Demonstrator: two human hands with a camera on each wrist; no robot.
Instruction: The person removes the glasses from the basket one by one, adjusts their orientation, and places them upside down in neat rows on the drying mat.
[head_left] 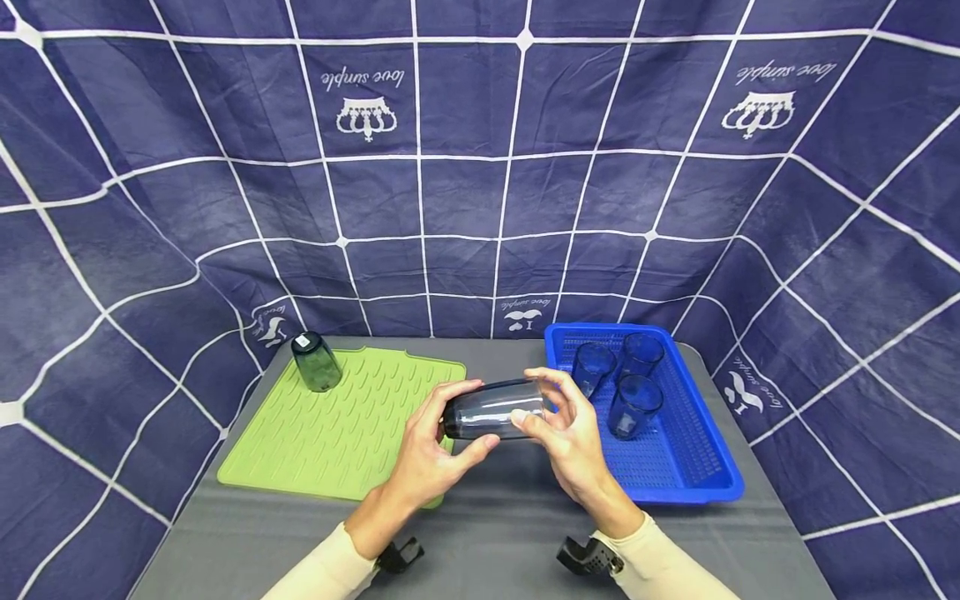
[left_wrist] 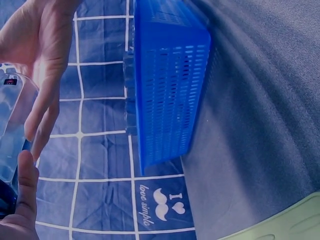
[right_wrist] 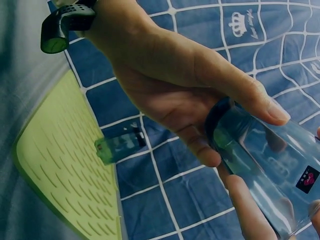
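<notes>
A dark, clear drinking glass (head_left: 491, 402) is held on its side above the table, in front of the body. My left hand (head_left: 427, 454) grips its dark, thick base end, thumb below and fingers over the top. At the opposite end, my right hand (head_left: 572, 433) holds the rim end, with the thumb against the near side. The right wrist view shows a small dark sticker (right_wrist: 307, 180) on the glass (right_wrist: 260, 160). Another glass (head_left: 320, 367) stands upside down on the far left corner of a green drying mat (head_left: 337, 433).
A blue perforated basket (head_left: 705, 442) on the right holds three glasses, among them the nearest glass (head_left: 634, 404). Grey cloth (head_left: 495, 533) covers the table. Dark blue checked curtain (head_left: 465, 200) encloses the back and sides.
</notes>
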